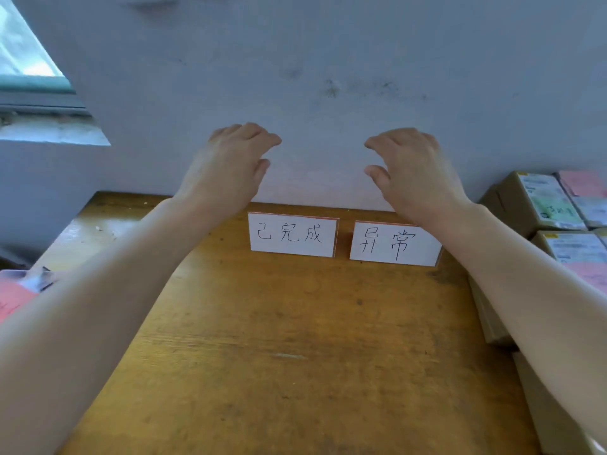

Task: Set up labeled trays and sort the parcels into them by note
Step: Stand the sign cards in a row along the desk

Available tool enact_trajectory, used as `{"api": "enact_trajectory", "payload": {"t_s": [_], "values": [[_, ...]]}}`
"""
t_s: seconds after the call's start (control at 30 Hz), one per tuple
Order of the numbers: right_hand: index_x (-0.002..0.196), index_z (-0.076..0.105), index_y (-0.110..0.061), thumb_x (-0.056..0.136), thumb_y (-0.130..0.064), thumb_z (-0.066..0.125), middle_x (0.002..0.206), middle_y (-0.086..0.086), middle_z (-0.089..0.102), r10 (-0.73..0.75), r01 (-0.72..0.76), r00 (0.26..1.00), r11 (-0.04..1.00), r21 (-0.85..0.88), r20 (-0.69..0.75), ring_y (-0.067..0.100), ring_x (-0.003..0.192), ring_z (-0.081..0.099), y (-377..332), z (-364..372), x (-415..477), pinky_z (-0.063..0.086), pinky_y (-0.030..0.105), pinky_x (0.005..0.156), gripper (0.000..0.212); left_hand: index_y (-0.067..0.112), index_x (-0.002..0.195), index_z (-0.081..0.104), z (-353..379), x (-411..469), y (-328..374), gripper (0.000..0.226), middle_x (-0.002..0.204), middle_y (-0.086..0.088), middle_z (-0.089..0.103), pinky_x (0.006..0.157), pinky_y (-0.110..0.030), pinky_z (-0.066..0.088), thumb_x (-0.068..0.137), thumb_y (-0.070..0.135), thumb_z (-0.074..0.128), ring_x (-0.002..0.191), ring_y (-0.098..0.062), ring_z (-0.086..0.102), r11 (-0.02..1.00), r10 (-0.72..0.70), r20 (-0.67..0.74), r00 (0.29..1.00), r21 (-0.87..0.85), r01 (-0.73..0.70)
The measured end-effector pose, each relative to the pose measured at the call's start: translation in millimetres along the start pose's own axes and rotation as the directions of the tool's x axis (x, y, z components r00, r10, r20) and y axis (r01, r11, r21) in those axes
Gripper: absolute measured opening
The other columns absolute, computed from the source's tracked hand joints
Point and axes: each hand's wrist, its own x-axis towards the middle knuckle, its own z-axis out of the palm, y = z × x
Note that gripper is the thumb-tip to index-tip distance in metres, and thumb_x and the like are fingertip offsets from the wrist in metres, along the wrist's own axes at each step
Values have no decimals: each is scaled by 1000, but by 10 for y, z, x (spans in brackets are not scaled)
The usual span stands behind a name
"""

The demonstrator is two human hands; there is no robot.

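Grey wall (pixel 328 44) backs two white handwritten cards (pixel 292 234). Your left hand (pixel 226 169) and right hand (pixel 417 172) hover empty, fingers loosely curled; centre trays before each.

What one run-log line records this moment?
left hand: open, empty | right hand: open, empty | label cards: two upright | parcels: stacked right

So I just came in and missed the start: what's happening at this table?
A person holds the left hand and right hand up over the wooden table, both empty, fingers loosely curled. The left label card and right label card stand side by side at its back edge. Cardboard parcels with pink notes sit stacked on the right, untouched.
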Motion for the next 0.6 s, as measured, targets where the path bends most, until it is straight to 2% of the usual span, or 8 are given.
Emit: {"api": "enact_trajectory", "payload": {"t_s": [0.17, 0.3, 0.4, 0.5, 0.6], "values": [[129, 53, -7, 94, -20, 54, 130, 12, 55, -93, 93, 982, 996, -6, -163, 29, 126, 43, -562, -567, -109, 25, 36, 105, 38, 7, 121, 60, -686, -378, -11, 31, 117, -13, 61, 95, -37, 34, 90, 5, 57, 108, -34, 55, 990, 136, -193, 972, 51, -129], [122, 58, -3, 90, -18, 61, 119, 16, 61, -182, 189, 951, 982, 6, -248, 33, 115, 51, -1292, -818, -271, 34, 40, 99, 35, 5, 116, 63, -1274, -942, -197, 28, 112, -13, 64, 93, -42, 41, 88, 5, 60, 103, -33, 58, 985, 167, -275, 947, 89, -148], [116, 61, -1, 85, -16, 65, 112, 17, 65, -232, 261, 928, 963, 63, -290, 35, 105, 57, -2029, -863, -414, 41, 44, 91, 34, 3, 114, 64, -1725, -1532, -484, 28, 111, -15, 65, 92, -44, 43, 86, 4, 62, 101, -34, 60, 986, 143, -306, 941, 126, -108], [110, 65, 2, 78, -12, 70, 107, 18, 67, -295, 349, 904, 927, 136, -311, 37, 100, 62, -2798, -741, -564, 48, 48, 86, 36, 1, 113, 65, -2114, -2195, -819, 29, 110, -17, 65, 88, -48, 49, 84, 3, 63, 99, -36, 61, 991, 30, -334, 942, 129, 14], [107, 66, 3, 74, -11, 75, 109, 21, 67, -373, 429, 883, 887, 169, -284, 38, 101, 63, -3516, -588, -688, 48, 47, 90, 37, 1, 111, 65, -2386, -2835, -1131, 28, 108, -17, 66, 86, -46, 48, 82, 4, 63, 96, -36, 62, 983, -61, -357, 932, 143, 119]]}}
